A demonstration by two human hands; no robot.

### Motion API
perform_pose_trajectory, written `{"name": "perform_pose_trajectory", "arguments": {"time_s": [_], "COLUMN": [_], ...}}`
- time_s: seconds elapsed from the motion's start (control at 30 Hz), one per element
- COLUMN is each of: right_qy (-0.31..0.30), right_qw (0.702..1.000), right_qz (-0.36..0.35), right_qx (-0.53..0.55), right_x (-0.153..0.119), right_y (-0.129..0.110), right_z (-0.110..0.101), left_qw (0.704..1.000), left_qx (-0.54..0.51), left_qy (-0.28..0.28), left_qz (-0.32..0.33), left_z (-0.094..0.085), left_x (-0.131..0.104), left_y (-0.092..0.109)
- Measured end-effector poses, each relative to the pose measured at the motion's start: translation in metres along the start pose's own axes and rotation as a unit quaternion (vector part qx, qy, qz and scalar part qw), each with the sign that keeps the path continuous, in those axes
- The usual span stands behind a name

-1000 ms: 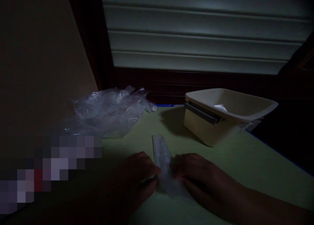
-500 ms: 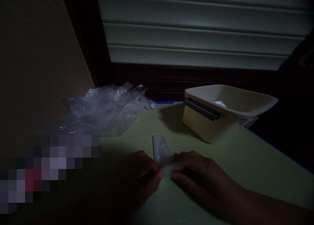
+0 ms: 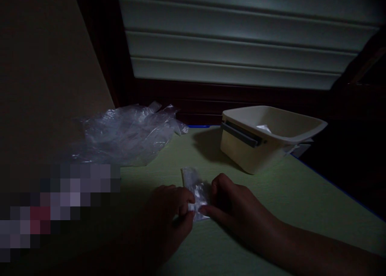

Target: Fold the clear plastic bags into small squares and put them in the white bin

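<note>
A small clear plastic bag (image 3: 197, 185) lies on the table, its far end flat and its near part creased and shiny. My left hand (image 3: 173, 211) is closed at the bag's left side, pinching its near edge between thumb and fingers. From the right, my right hand (image 3: 233, 203) lays its thumb on the bag's near part, with the fingers curled along the right edge. Its fingertips are partly hidden in shadow.
A heap of crumpled clear plastic bags (image 3: 129, 135) lies at the back left. At the back right stands a cream plastic bin (image 3: 241, 153) with a grey handle and a piece of clear plastic (image 3: 263, 128) inside. Beneath them is a pale green table (image 3: 319, 211); the lower left is pixelated.
The fold or strip stretched between my hands has come down, and the bag now lies flatter. My right hand's fingers have lifted and curled, while its thumb has shifted left onto the bag.
</note>
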State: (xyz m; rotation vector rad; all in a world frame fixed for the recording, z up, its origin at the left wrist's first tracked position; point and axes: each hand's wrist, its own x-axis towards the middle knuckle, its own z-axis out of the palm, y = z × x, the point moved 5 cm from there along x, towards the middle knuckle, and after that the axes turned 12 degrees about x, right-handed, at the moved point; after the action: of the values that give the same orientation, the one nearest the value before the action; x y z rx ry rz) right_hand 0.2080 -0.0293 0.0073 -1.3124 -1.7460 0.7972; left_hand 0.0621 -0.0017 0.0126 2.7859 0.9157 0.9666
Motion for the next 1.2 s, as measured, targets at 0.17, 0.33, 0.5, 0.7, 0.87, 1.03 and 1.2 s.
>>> {"name": "perform_pose_trajectory", "arguments": {"time_s": [0.17,0.33,0.5,0.7,0.87,1.03,1.2], "right_qy": [-0.016,-0.056,-0.075,-0.078,-0.044,-0.055,-0.119], "right_qw": [0.998,0.992,0.983,0.971,0.964,0.946,0.937], "right_qz": [-0.043,-0.083,-0.116,-0.120,-0.164,-0.235,-0.237], "right_qx": [-0.050,-0.074,-0.123,-0.191,-0.203,-0.215,-0.227], "right_x": [0.002,0.000,-0.001,-0.001,-0.001,-0.002,0.000], "right_y": [-0.005,-0.007,-0.008,-0.009,-0.012,-0.013,-0.011], "right_z": [0.001,0.005,0.005,0.000,-0.009,-0.011,-0.004], "left_qw": [0.997,0.993,0.992,0.990,0.995,0.996,0.997], "left_qx": [0.055,0.073,0.085,0.083,0.039,0.006,-0.007], "left_qy": [-0.029,-0.014,0.005,0.026,0.043,0.045,0.042], "left_qz": [0.056,0.091,0.097,0.112,0.086,0.082,0.067], "left_z": [-0.002,-0.001,0.000,-0.002,0.002,0.002,0.002], "left_x": [-0.001,-0.002,-0.004,-0.007,-0.014,-0.017,-0.017], "left_y": [0.006,0.011,0.011,0.010,0.002,-0.002,0.000]}}
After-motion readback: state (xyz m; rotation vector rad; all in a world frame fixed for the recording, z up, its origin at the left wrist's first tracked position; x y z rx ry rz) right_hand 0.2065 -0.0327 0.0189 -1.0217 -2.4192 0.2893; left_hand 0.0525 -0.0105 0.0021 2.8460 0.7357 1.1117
